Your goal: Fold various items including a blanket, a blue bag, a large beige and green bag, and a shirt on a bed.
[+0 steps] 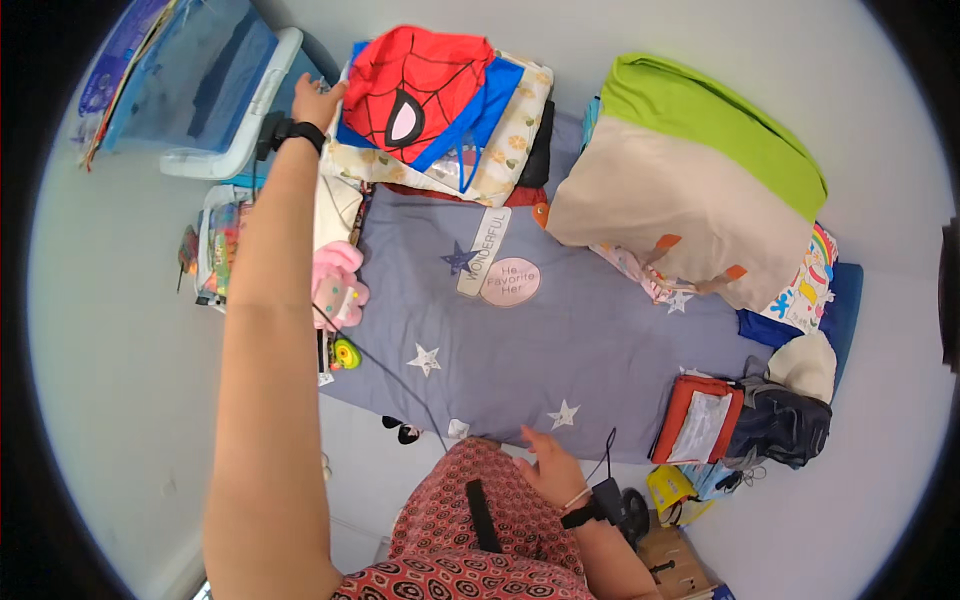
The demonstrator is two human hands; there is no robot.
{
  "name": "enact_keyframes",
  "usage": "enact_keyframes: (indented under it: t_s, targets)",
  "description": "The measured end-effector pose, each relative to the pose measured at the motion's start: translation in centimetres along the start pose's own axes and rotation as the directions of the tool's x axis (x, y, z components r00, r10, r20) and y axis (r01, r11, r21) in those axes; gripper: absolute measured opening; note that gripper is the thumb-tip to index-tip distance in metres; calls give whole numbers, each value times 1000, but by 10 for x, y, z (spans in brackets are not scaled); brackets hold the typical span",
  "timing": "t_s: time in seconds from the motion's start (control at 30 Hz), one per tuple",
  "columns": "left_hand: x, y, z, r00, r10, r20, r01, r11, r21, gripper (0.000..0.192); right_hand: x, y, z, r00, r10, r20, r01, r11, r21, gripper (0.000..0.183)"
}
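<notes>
My left hand (318,101) reaches up to the far left, fingers spread, between a blue plastic storage bin (199,82) with a white rim and a folded pile. That pile has a red and blue cloth item (420,90) with a spider-web pattern and a white eye, lying on a folded orange-patterned white quilt (499,176). Whether the fingertips hold anything is not clear. My right hand (551,469) is low in front of my patterned red clothing, at the near edge of the bed, with its fingers apart and nothing in it.
A bed with a grey-blue sheet (465,330) spans the middle. On it lie a beige and green bundle (675,172), a pink plush toy (339,289), a red folded pouch (694,420) and a dark backpack (784,424). A yellow bag (670,487) is beyond the near right edge.
</notes>
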State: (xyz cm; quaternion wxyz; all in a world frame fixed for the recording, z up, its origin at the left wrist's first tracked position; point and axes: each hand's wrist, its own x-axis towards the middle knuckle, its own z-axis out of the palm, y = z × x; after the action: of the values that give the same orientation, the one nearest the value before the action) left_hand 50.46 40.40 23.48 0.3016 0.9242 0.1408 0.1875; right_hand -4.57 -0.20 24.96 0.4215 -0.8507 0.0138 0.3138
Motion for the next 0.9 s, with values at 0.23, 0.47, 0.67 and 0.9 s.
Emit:
enact_keyframes:
  t_s: [0.23,0.47,0.67,0.9]
  targets:
    - [-116,41,66,633,589,503,-747,634,197,104,42,-1,-17,983,-78,-166,41,975,-217,48]
    - [-157,-3,135,436,513,740,-894,154,420,116,48,1,7,989,64,-131,-72,996,-57,50]
    - [-125,-57,208,525,782,336,-783,288,552,63,34,11,27,990,137,-36,-139,988,-61,49]
    - [-42,-43,213,449,450,772,-893,255,371,97,29,37,47,971,154,-181,-165,985,-52,48]
